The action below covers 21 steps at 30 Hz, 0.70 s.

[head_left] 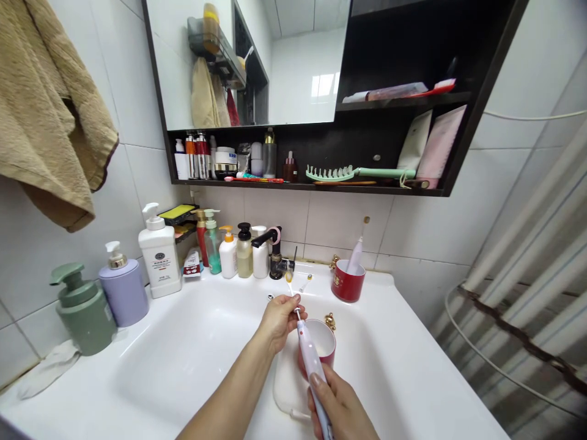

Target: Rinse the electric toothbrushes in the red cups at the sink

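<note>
Over the sink, my right hand (337, 400) wraps round the pale lilac handle of an electric toothbrush (309, 351), which tilts up and away. My left hand (279, 319) pinches the slim neck of a toothbrush head (288, 282) with yellowish bristles, just above the handle's metal shaft. Whether the head sits fully on the shaft I cannot tell. Beneath the handle is a red cup (329, 360) with a white inside, partly hidden. A second toothbrush head (306, 282) lies on the sink's back ledge, beyond my left fingers.
Another red cup (348, 282) holds an upright electric toothbrush (356, 256) at the back right. Behind the white sink (183, 348) stand a black faucet (275, 256) and several pump bottles. A dark shelf cabinet (293, 183) with a mirror hangs above; a towel (55, 110) hangs left.
</note>
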Available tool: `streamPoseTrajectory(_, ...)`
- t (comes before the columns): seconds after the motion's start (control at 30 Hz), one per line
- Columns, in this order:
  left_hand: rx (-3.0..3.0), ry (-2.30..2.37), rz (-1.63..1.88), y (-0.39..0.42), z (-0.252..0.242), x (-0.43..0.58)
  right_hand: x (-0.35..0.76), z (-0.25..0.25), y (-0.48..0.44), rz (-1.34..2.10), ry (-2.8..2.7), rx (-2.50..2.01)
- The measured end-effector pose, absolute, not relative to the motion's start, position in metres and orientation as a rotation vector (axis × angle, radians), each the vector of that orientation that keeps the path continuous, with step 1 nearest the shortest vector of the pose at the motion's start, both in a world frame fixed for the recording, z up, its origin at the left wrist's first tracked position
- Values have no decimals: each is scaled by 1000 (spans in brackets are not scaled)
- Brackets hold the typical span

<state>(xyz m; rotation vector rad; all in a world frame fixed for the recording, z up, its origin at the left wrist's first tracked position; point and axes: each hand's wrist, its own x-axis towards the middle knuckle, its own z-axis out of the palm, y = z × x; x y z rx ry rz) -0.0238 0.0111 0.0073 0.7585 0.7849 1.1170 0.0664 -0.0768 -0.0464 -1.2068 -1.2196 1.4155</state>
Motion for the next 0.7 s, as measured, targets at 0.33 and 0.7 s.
streamPoseTrajectory(0.33,823,820,1135,6,6,-13,67,-49,-76,1305,-1198,-1296)
streamPoseTrajectory(0.7,842,792,1160,3,7,-9,64,-45,-76,1174,-1196,-1369)
